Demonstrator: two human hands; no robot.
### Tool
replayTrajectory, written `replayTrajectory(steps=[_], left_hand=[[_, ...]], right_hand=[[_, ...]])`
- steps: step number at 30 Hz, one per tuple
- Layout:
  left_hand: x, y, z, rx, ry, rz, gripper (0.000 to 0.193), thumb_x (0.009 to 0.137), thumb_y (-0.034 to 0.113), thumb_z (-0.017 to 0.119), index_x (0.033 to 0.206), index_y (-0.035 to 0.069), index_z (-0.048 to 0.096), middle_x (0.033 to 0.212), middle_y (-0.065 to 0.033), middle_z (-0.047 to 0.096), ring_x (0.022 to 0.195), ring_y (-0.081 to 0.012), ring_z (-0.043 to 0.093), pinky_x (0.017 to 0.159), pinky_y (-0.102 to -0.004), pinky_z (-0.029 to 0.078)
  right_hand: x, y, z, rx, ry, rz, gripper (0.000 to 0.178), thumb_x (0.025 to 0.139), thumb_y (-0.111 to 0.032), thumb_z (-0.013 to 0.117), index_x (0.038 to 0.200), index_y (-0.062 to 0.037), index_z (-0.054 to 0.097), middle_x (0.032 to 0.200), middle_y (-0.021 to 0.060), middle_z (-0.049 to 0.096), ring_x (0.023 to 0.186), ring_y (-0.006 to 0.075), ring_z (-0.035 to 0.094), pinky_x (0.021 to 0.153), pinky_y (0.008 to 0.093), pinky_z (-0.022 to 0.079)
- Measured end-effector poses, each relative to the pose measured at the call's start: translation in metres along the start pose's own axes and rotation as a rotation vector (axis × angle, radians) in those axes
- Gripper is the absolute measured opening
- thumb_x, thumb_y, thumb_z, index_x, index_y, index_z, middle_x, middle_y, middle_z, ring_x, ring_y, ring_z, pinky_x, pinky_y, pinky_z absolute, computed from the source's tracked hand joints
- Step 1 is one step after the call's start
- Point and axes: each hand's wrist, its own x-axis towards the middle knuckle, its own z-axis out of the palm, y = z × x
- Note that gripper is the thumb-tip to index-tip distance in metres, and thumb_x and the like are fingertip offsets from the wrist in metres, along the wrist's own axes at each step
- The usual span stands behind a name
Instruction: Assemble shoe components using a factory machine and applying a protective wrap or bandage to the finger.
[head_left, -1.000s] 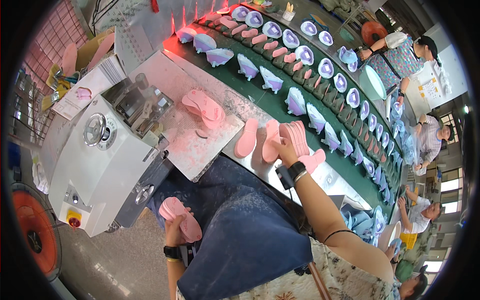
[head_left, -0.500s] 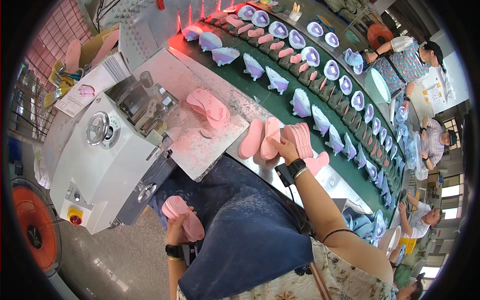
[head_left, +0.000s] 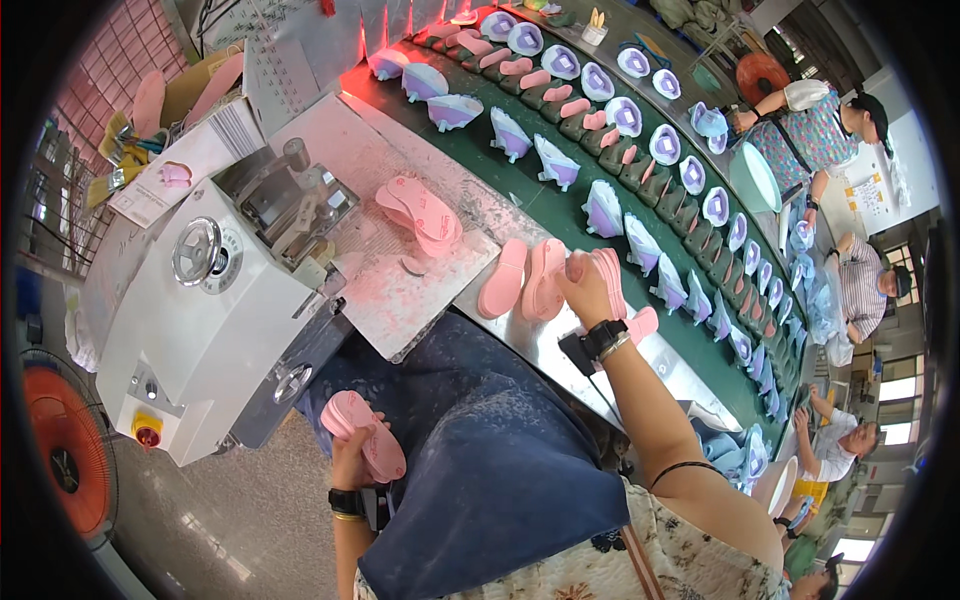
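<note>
Low at the left, my left hand [head_left: 352,455] is closed round a stack of pink insoles [head_left: 372,430], held beside my dark blue apron [head_left: 470,430]. My right hand [head_left: 588,292] is over the metal ledge, its fingers curled together between two piles of insoles. What they pinch, if anything, is hidden. To its left stand a middle pile of insoles [head_left: 543,280] and a left pile [head_left: 502,282]. Partly behind the hand is a right pile [head_left: 608,270], with another pink insole [head_left: 642,324] close by. More insoles [head_left: 420,215] lie on the machine's dusty plate [head_left: 385,300].
A white machine [head_left: 210,310] with a handwheel [head_left: 200,250] stands at the left. Beyond the ledge, a green conveyor [head_left: 500,180] carries purple-white shoe uppers [head_left: 603,208], dark lasts and pink insoles. An orange fan [head_left: 65,450] is at far left. Co-workers [head_left: 810,125] sit along the right side.
My right hand has left the middle pile of insoles and moved right, to the edge of the right pile. My left hand still holds its stack in nearly the same place.
</note>
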Motion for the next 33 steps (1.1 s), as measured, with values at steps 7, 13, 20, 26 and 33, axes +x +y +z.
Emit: replayTrajectory(steps=[7,13,20,26,33], left_hand=[[-0.007,-0.001,-0.003,-0.017,0.013,0.017,0.047,0.081,0.005,0.059,0.126,-0.004,0.049,0.111,-0.0170,0.064,0.098,-0.0264,0.065,0.082,-0.0371,0.054],[-0.004,0.001,0.002,-0.016,0.009,0.006,0.044,0.082,0.005,0.058,0.124,-0.004,0.051,0.111,-0.0166,0.064,0.099,-0.0270,0.065,0.082,-0.0373,0.055],[-0.009,0.012,0.003,-0.056,0.004,0.050,0.042,0.083,0.003,0.058,0.124,-0.003,0.052,0.111,-0.0160,0.065,0.098,-0.0266,0.066,0.081,-0.0379,0.056],[-0.021,-0.003,-0.014,-0.082,0.078,0.069,0.043,0.083,0.003,0.058,0.124,-0.004,0.051,0.110,-0.0166,0.066,0.095,-0.0267,0.067,0.080,-0.0377,0.057],[-0.023,-0.006,-0.020,-0.138,0.084,0.068,0.041,0.083,0.003,0.057,0.123,-0.005,0.051,0.110,-0.0161,0.066,0.095,-0.0262,0.067,0.080,-0.0370,0.057]], right_hand=[[0.003,-0.065,-0.042,0.093,0.166,-0.133,0.036,0.081,-0.006,0.060,0.117,-0.0040,0.058,0.104,0.0150,0.060,0.077,0.0286,0.061,0.067,0.0377,0.048],[-0.004,-0.095,0.005,0.511,-0.114,-0.307,0.029,0.084,0.005,0.052,0.112,-0.0011,0.059,0.103,0.0133,0.064,0.081,0.0236,0.063,0.068,0.0330,0.049],[0.033,-0.157,0.048,0.334,-0.235,-0.564,0.034,0.082,0.003,0.058,0.116,0.0005,0.058,0.108,0.0160,0.063,0.092,0.0230,0.064,0.077,0.0301,0.050],[0.070,-0.195,0.077,0.036,-0.035,-0.651,0.055,0.075,-0.034,0.074,0.120,-0.0069,0.055,0.114,0.0195,0.057,0.105,0.0386,0.058,0.087,0.0442,0.049],[0.094,-0.234,0.098,-0.259,-0.201,-0.342,0.080,0.075,-0.056,0.068,0.127,0.0003,0.044,0.113,0.0264,0.061,0.102,0.0414,0.063,0.085,0.0479,0.051]])
